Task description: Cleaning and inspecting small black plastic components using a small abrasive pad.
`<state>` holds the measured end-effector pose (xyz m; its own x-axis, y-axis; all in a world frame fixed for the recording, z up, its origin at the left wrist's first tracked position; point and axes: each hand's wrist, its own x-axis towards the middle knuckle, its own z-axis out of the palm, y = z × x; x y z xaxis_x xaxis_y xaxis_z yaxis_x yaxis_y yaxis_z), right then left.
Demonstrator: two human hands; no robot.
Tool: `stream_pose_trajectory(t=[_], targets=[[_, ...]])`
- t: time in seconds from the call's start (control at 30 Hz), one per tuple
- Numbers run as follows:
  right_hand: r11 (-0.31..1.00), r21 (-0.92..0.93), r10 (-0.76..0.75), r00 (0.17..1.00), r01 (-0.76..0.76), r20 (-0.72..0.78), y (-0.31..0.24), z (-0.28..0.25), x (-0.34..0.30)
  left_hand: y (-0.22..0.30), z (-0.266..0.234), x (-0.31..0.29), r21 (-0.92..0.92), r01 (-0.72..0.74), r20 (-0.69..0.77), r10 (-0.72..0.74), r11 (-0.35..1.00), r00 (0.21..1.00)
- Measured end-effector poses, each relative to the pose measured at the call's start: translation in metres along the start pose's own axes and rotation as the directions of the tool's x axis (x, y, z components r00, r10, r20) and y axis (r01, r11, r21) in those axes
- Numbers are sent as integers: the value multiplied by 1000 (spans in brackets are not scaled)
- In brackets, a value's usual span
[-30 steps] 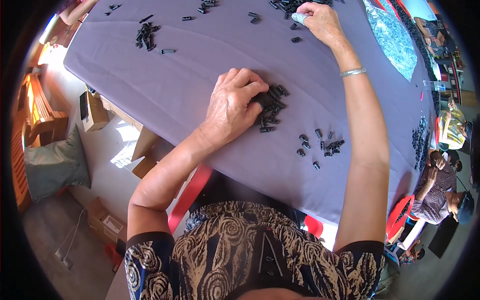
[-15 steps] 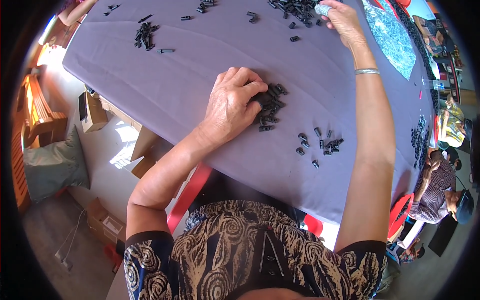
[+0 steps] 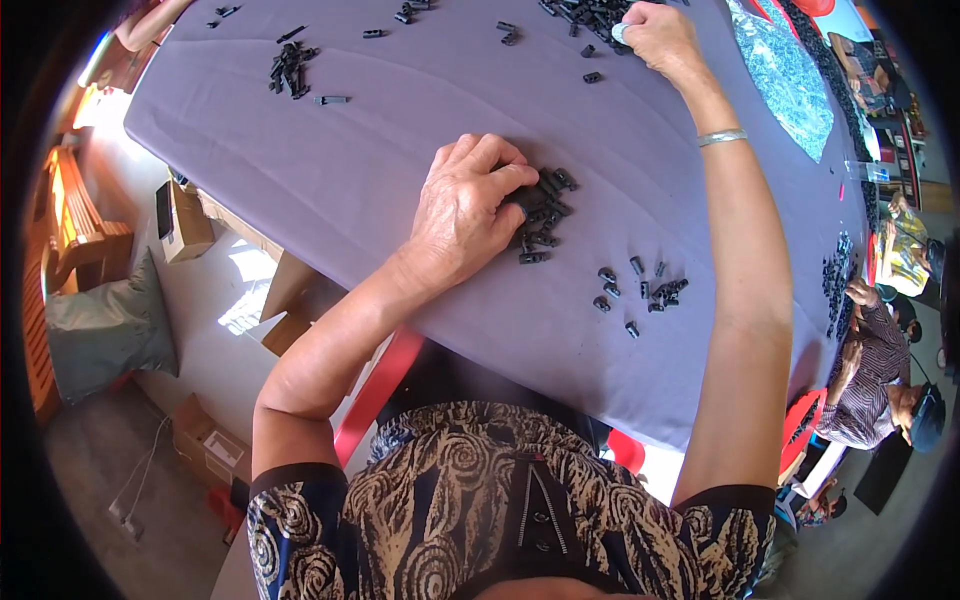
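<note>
Loose black pieces (image 3: 667,292) dot the cloth-covered counter (image 3: 420,110) near its close edge, at 4 o'clock from the left grip (image 3: 470,205); short, smooth and rounded, they look light and stiff, probably plastic, apt to roll or slip and best pinched across the middle by thumb and forefinger. The left grip rests with bent fingers against a tight heap (image 3: 545,215) of more such pieces at its 3 o'clock; whether any are pinched there is hidden. A tangle (image 3: 290,72) of dark, slimmer parts lies farther off at 10 o'clock, likely easiest lifted by a protruding end. Farthest out, between 1 and 2 o'clock, the right grip (image 3: 660,38) hangs with curled fingers beside the largest black pile (image 3: 592,16), a pale patch at its fingertips, wrap or held scrap unclear.
</note>
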<state>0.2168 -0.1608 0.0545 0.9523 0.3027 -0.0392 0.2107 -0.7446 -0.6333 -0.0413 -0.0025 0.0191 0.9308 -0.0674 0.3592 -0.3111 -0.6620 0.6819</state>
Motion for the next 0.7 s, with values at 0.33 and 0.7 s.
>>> stream_pose_trajectory(t=[0.33, 0.7], targets=[[756, -619, -295, 955, 212, -33, -27, 15, 11, -4, 2, 0, 7, -40, -16, 40, 999, 999], [756, -646, -71, 994, 109, 85, -19, 11, 18, -5, 2, 0, 22, -39, -16, 39, 999, 999]])
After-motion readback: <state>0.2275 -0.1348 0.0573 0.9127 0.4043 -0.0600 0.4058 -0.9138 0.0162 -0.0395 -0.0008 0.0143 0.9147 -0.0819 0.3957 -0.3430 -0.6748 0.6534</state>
